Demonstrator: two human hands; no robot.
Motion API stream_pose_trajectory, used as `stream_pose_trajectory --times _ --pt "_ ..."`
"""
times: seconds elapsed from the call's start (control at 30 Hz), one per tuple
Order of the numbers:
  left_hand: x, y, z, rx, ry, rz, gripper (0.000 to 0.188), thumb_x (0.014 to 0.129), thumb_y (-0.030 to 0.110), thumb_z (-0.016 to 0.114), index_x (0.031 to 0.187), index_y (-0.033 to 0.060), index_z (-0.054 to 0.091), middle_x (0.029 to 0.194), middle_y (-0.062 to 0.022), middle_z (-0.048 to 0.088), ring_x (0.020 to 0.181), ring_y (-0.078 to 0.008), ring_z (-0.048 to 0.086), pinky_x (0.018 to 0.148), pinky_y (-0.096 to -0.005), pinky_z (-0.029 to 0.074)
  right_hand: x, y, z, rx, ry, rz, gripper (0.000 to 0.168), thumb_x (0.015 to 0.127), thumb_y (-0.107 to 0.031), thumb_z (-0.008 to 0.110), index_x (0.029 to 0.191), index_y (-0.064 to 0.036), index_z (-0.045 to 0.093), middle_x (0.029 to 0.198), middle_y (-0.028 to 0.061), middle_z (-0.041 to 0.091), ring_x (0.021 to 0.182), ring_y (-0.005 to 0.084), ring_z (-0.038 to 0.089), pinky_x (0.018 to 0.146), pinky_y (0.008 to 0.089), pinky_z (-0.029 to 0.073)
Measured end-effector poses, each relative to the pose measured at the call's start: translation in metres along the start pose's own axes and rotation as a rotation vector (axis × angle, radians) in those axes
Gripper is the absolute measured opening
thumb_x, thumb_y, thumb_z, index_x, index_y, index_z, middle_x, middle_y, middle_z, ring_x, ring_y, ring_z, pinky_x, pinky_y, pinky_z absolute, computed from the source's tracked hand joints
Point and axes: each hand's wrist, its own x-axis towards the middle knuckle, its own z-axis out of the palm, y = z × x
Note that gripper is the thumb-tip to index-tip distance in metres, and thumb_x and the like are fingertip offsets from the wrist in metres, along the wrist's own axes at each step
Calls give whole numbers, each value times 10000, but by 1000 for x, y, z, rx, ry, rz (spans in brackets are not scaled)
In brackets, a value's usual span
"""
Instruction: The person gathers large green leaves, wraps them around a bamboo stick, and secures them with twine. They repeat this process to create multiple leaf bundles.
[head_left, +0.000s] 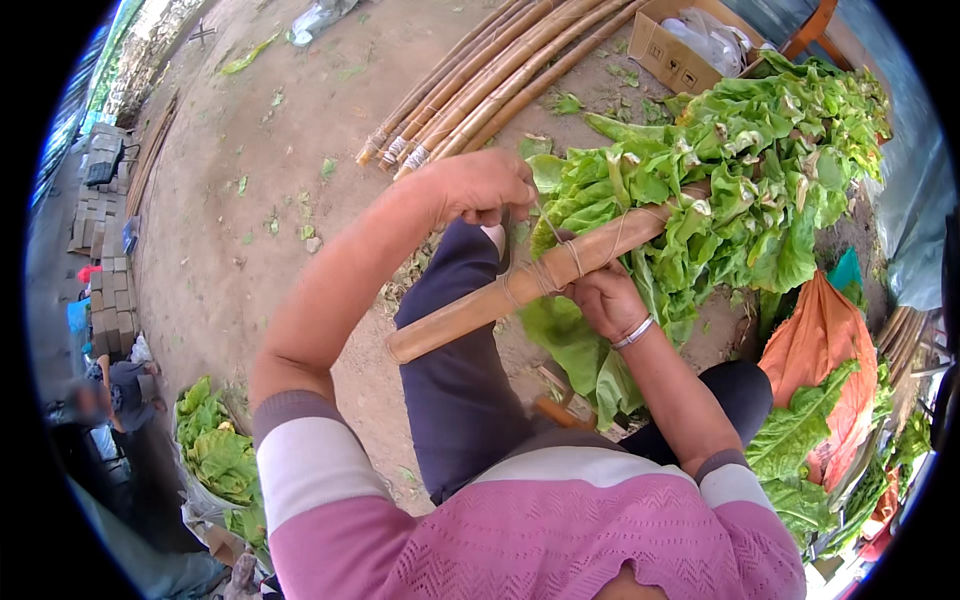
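A split bamboo pole (480, 315) slants across my lap, with thin string (546, 276) wound around its near part. My left hand (491, 187) is raised above the pole and pinches the string, which runs taut down to it. My right hand (606, 298), with a bracelet at the wrist, closes around the pole from below; its fingertips are partly hidden. Broad green leaves (574, 352), which look like tobacco, hang just under this hand. Farther along, a thick row of similar leaves (720, 180) covers the pole's far part, their cut stem ends upward.
Several bamboo poles (502, 75) lie on the dirt floor ahead, beside a cardboard box (679, 56) holding plastic. An orange cloth (817, 375) and loose leaves (799, 439) lie right. Leaves in a sack (217, 457) stand left. Another person (124, 394) is near stacked bricks (112, 307).
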Motion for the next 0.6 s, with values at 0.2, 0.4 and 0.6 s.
stream_pose_trajectory --times 0.2,0.4,0.6 --pt "-55 -4 25 -60 -160 -86 155 854 173 505 881 27 551 692 -19 517 434 -61 405 345 -203 281 -18 -7 -4 -6 -27 -90 511 809 -152 551 1282 -32 399 1199 125 525 1124 241 507 935 428 409" --pt "-74 1 113 -374 24 -51 123 874 144 474 823 40 515 609 -29 475 396 -81 411 323 -223 304 -26 -12 66 118 165 -218 320 848 -278 601 1009 -10 529 907 100 612 830 206 603 787 329 481" --pt "-107 15 157 -290 82 72 141 889 139 480 842 16 531 644 -41 500 415 -91 424 329 -238 326 -58 -13 97 253 356 -110 218 786 -140 679 913 -16 552 782 80 605 675 196 609 603 362 516"
